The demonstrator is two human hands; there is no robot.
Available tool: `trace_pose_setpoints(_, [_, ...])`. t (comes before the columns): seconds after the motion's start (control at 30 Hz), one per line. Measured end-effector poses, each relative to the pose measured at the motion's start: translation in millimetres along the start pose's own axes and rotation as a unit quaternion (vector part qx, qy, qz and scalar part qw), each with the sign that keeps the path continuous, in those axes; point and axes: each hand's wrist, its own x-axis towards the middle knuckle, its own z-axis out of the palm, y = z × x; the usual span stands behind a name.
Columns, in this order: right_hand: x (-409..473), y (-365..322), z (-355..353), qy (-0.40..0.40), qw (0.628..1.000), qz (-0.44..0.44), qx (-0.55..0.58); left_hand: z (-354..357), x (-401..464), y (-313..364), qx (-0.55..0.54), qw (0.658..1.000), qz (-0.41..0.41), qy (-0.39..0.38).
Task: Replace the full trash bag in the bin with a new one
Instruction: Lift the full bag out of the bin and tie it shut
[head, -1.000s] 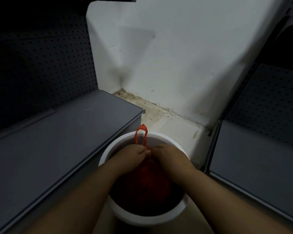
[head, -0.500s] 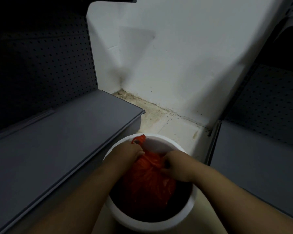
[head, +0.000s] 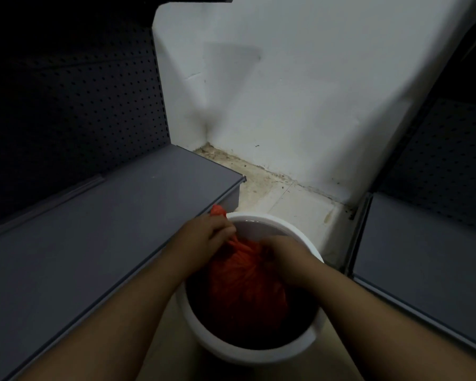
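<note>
left hand [head: 207,234] grips neck of orange trash bag [head: 245,284] | right hand [head: 282,255] clutches bag top | bag inside white bin [head: 300,237] on floor

Both forearms reach forward and down, converging. Left hand [head: 208,233] fisted, fingers curled tight around gathered plastic. Right hand [head: 283,251] lower, knuckles up, fingers curled under, fingertips hidden.
</note>
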Motion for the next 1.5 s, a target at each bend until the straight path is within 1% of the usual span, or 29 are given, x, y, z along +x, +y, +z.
trace_pose_setpoints(0.07, [0,3,0,0.021,1.0,-0.007,-0.003,-8,-2,-9,-0.03,0.997,-0.02,0.071])
trace_pose_setpoints(0.13, [4,5,0,0.046,0.999,0.004,-0.008,-16,-6,-16,-0.065,0.986,-0.061,0.138])
trace_pose_setpoints(0.17, [5,5,-1,0.055,0.998,0.015,0.0,-19,-8,-20,-0.072,0.981,-0.081,0.159])
trace_pose_setpoints(0.2, [6,6,-2,0.066,0.997,0.026,0.009,-21,-10,-23,-0.068,0.979,-0.101,0.163])
trace_pose_setpoints(0.27, [7,5,-4,0.085,0.995,0.04,0.024,-22,-12,-31,-0.039,0.981,-0.143,0.125])
trace_pose_setpoints(0.33, [9,5,-5,0.106,0.993,0.048,0.037,-17,-12,-38,-0.005,0.982,-0.178,0.055])
trace_pose_setpoints(0.37, [9,5,-6,0.115,0.991,0.05,0.046,-14,-13,-40,0.004,0.982,-0.189,0.021])
trace_pose_setpoints(0.43, [10,3,-8,0.131,0.988,0.05,0.061,-7,-14,-40,-0.002,0.981,-0.195,-0.013])
trace_pose_setpoints(0.5, [11,0,-12,0.144,0.985,0.051,0.079,-2,-14,-39,-0.013,0.981,-0.192,-0.007])
trace_pose_setpoints(0.6, [14,-1,-19,0.158,0.98,0.058,0.103,2,-10,-34,-0.021,0.98,-0.196,0.023])
trace_pose_setpoints(0.7, [16,-2,-26,0.166,0.979,0.064,0.103,6,-6,-30,-0.043,0.977,-0.203,0.044])
trace_pose_setpoints(0.8, [15,-7,-40,0.162,0.98,0.067,0.095,5,2,-24,-0.04,0.972,-0.23,0.03])
trace_pose_setpoints(0.9, [9,-13,-66,0.147,0.982,0.083,0.087,-9,15,-18,-0.041,0.961,-0.275,0.001])
trace_pose_setpoints(0.97, [2,-21,-89,0.137,0.983,0.091,0.086,-27,22,-7,-0.042,0.954,-0.296,0.001])
trace_pose_setpoints(1.03, [-5,-33,-116,0.129,0.983,0.096,0.088,-53,30,13,-0.031,0.952,-0.302,0.023])
trace_pose_setpoints(1.13, [-21,-58,-162,0.128,0.983,0.1,0.084,-100,43,54,-0.02,0.952,-0.298,0.07])
trace_pose_setpoints(1.2, [-36,-78,-194,0.134,0.983,0.101,0.08,-135,51,85,-0.008,0.953,-0.29,0.087])
trace_pose_setpoints(1.33, [-76,-119,-264,0.142,0.981,0.104,0.076,-208,60,151,0.008,0.96,-0.264,0.091])
trace_pose_setpoints(1.5, [-137,-164,-355,0.146,0.979,0.125,0.071,-302,71,241,0.048,0.975,-0.203,0.077])
